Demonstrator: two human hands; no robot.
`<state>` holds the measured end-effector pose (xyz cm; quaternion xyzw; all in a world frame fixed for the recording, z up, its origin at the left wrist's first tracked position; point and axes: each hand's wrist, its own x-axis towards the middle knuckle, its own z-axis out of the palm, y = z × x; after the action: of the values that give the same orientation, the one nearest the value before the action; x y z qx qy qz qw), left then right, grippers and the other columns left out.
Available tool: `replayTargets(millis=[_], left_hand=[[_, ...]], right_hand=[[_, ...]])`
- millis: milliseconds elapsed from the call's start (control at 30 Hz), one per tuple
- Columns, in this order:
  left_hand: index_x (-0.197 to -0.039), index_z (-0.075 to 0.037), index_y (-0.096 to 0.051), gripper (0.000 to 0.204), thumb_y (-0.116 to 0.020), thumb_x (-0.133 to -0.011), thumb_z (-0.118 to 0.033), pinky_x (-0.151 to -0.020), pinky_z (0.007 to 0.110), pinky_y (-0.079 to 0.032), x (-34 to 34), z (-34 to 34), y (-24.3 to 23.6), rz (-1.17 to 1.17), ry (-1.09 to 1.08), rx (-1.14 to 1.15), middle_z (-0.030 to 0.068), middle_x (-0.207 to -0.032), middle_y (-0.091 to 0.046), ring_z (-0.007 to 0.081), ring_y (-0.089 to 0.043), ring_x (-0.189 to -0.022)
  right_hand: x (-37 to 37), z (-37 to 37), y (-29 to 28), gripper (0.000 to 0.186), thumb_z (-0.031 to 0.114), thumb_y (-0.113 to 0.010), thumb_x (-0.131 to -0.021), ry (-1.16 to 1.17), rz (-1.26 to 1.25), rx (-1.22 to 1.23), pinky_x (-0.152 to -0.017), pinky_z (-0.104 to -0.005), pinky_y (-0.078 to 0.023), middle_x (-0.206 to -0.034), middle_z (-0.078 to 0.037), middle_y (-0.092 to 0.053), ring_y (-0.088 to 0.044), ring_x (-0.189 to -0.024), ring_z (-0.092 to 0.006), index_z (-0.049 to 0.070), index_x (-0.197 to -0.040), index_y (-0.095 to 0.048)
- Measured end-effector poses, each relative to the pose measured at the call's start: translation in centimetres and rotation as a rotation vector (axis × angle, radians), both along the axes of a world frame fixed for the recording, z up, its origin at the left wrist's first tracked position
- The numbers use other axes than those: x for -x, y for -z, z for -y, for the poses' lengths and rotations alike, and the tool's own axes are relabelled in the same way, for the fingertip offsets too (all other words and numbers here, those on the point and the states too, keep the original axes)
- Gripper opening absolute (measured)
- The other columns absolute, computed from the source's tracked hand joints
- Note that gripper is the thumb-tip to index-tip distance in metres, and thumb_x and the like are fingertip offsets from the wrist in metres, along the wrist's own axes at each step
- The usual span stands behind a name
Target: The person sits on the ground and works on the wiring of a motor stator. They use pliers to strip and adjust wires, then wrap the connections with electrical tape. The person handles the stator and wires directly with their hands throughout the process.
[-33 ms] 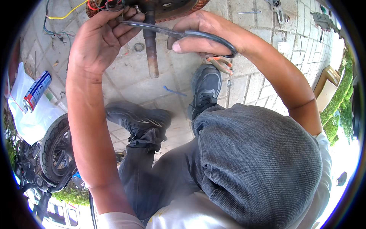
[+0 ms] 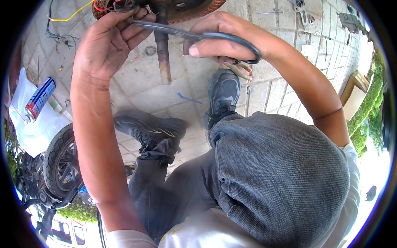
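My right hand is closed around the black handle of a pair of scissors, their blades pointing left. The blade tips reach the fingers of my left hand, palm up and pinching at thin wires beside a wheel hub. What exactly lies between those fingertips is partly hidden. A dark metal axle with a rusty end sticks out from the wheel toward me, passing just below the blades.
Pliers with orange handles lie by my right shoe. On the paving are a metal ring, a blue strip and a yellow wire. At left are a spray can, a white plastic bag and a motorcycle wheel.
My right hand and the scissors have shifted slightly to the right, the handle loop now covering more of the pliers. My left hand stays nearly in place.
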<state>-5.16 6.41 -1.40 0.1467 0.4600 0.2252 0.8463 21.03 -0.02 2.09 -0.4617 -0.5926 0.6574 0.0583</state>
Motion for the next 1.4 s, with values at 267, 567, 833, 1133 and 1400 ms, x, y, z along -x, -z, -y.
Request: replayTargets(millis=[267, 567, 833, 1133, 1400], left_hand=[[-0.114, -0.001, -0.059, 0.021, -0.055, -0.093, -0.007, -0.101, 0.042, -0.048, 0.0, 0.0, 0.0, 0.021, 0.021, 0.001, 0.0102, -0.11, -0.066, 0.025, -0.065, -0.102], [-0.114, 0.001, -0.058, 0.021, -0.055, -0.094, -0.007, -0.102, 0.042, -0.048, 0.5, -0.2, 0.7, -0.017, 0.005, 0.007, 0.0114, -0.112, -0.065, 0.0283, -0.064, -0.106], [-0.114, 0.002, -0.058, 0.022, -0.054, -0.094, -0.007, -0.099, 0.041, -0.05, 0.3, -0.3, 0.5, -0.063, 0.024, -0.024, 0.0134, -0.113, -0.065, 0.0284, -0.066, -0.103], [-0.117, 0.004, -0.055, 0.026, -0.047, -0.096, -0.009, -0.103, 0.044, -0.047, 0.9, -0.2, 1.0, -0.012, 0.003, -0.017, 0.0178, -0.116, -0.063, 0.0307, -0.064, -0.107], [-0.117, 0.001, -0.056, 0.025, -0.048, -0.096, -0.01, -0.1, 0.042, -0.047, 1.2, -0.6, 1.6, 0.028, 0.043, -0.027, 0.0123, -0.111, -0.065, 0.028, -0.065, -0.106]], right_hand=[[-1.2, -3.7, -3.6, 0.033, 0.028, -0.059, -0.091, -0.109, -0.015, 0.207, -0.05, -0.0322, -0.045, -0.059, -0.009, -0.056, -0.058, -0.052, -0.0186, -0.003, -0.081, -0.061], [-0.9, -4.3, -3.3, 0.032, 0.026, -0.063, -0.09, -0.132, -0.011, 0.128, -0.05, -0.0323, -0.044, -0.056, -0.008, -0.058, -0.055, -0.05, -0.0153, -0.003, -0.078, -0.062], [-0.2, -5.4, -3.5, 0.031, 0.029, -0.065, -0.088, -0.302, 0.197, -0.048, -0.054, -0.0361, -0.045, -0.061, -0.012, -0.059, -0.055, -0.055, -0.0192, -0.002, -0.082, -0.064], [0.7, -4.8, -3.8, 0.029, 0.026, -0.066, -0.089, -0.175, 0.259, 0.152, -0.049, -0.0343, -0.045, -0.061, -0.012, -0.06, -0.057, -0.049, -0.0173, -0.003, -0.088, -0.064], [0.1, -4.1, -1.7, 0.031, 0.022, -0.065, -0.089, -0.2, 0.025, 0.114, -0.06, -0.0374, -0.049, -0.073, -0.019, -0.064, -0.063, -0.064, -0.022, -0.007, -0.099, -0.062]])
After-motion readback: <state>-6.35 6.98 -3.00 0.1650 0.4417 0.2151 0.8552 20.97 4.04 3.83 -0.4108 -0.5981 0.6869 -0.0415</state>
